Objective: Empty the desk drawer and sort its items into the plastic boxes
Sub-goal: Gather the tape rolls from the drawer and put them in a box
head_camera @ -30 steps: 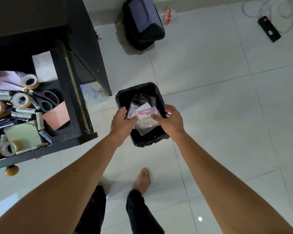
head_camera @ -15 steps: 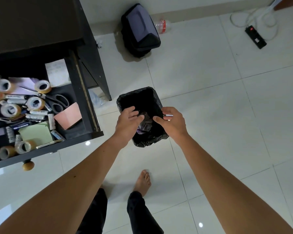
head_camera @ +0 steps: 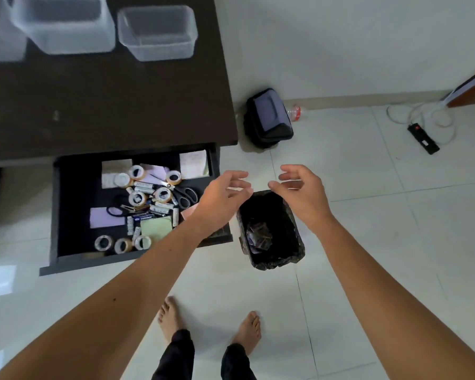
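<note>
In the head view both hands are spread and hold nothing: the left hand point(head_camera: 220, 198) hangs over the right edge of the open drawer point(head_camera: 66, 259), the right hand point(head_camera: 303, 190) over the far rim of the black bin point(head_camera: 294, 259), which holds crumpled wrappers. The drawer's clutter of tape rolls point(head_camera: 162, 193), batteries point(head_camera: 159, 208), scissors point(head_camera: 185, 196) and a green sticky pad point(head_camera: 155, 227) lies to the left of the hands, nearer the left one; the scissors' long axis runs left-right. The clear plastic boxes point(head_camera: 157, 34) stand on the worktop point(head_camera: 107, 105) beyond, seemingly empty
</note>
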